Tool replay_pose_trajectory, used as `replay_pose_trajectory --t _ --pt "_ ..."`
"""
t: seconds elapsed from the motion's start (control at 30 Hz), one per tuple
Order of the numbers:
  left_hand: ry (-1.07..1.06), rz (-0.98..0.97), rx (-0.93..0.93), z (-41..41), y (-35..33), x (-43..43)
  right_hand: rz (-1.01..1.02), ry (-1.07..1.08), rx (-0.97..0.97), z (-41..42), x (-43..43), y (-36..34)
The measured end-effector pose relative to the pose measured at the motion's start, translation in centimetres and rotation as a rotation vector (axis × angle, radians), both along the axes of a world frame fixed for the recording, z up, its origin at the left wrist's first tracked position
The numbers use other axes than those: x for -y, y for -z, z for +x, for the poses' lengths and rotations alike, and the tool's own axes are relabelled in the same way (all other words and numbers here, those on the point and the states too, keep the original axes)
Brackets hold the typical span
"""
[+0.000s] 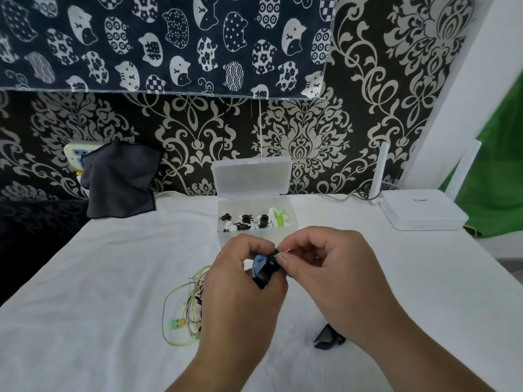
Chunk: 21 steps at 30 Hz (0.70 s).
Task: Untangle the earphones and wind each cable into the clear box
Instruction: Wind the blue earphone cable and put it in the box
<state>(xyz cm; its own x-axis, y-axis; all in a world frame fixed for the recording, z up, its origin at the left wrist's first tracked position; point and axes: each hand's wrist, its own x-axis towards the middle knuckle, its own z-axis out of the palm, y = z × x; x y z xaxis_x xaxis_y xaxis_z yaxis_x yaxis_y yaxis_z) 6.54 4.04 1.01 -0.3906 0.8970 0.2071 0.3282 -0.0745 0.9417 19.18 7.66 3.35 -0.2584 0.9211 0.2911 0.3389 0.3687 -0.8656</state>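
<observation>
Currently | clear box (249, 205) at frame centre, lid open, wound sets inside | unsorted tangle (184, 306) lower centre-left | dark coil (264, 268) gripped by left hand (240, 281) | loose end pinched by right hand (325, 267) | advised: coil kept clamped, end tucked under last turn before boxing.

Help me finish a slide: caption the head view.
Left hand and right hand pinch a blue-black earphone bundle before the open clear box, a yellow-green cable tangle on the white cloth.

Damask wallpaper (305, 137), cat-print cloth (158, 41), white table (99, 278)
</observation>
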Motion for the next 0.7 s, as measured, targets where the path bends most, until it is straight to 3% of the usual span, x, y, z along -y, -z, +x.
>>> replay_pose_trajectory --t 0.27,0.43,0.7 --pt "-0.010 0.070 -0.023 0.1 0.1 0.1 0.154 0.038 -0.031 -0.9 0.1 1.0" --pt "0.187 0.088 0.395 -0.4 -0.3 -0.2 0.124 0.042 -0.083 -0.7 -0.2 1.0" --pt "0.036 0.069 0.516 0.0 -0.2 -0.4 0.060 0.053 -0.063 -0.9 -0.1 1.2"
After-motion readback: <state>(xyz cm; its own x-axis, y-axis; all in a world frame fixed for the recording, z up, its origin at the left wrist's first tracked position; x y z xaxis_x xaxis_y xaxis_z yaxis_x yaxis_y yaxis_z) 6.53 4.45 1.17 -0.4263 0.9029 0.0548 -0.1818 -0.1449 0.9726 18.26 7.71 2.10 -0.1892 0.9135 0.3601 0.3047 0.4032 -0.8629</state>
